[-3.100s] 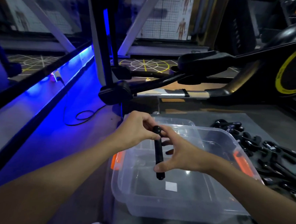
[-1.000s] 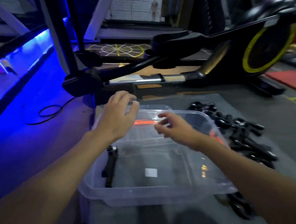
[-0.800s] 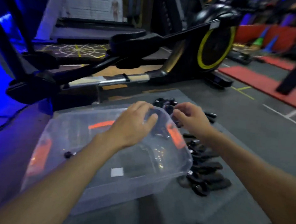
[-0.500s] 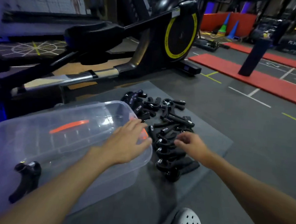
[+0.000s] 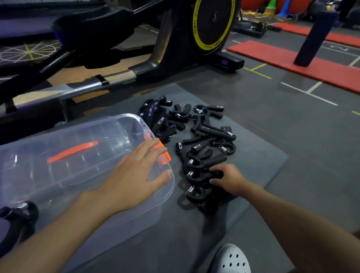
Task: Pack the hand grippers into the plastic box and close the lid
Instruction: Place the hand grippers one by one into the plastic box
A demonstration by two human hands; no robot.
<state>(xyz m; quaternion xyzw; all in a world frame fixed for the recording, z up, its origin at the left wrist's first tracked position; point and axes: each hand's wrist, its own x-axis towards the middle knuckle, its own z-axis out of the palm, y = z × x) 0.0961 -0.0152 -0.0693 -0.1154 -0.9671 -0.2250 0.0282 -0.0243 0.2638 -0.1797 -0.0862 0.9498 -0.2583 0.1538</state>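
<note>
The clear plastic box (image 5: 75,131) with orange latches stands open on a grey mat. One black hand gripper (image 5: 14,225) lies inside at its near left end. My left hand (image 5: 135,175) rests flat on the box's right rim, fingers straight. To the right of the box lies a pile of several black hand grippers (image 5: 198,135). My right hand (image 5: 227,178) is on the near part of the pile, its fingers curled round the handle of one gripper (image 5: 202,175).
An elliptical trainer (image 5: 212,19) with a yellow-ringed wheel stands just behind the mat (image 5: 257,157). Red mats (image 5: 304,59) and a dark post (image 5: 313,37) lie far right. My white perforated shoe (image 5: 232,266) is at the bottom edge.
The first gripper was set down in the box and both hands let go. My view swung right; my right hand reached down onto the pile and closed on a gripper handle.
</note>
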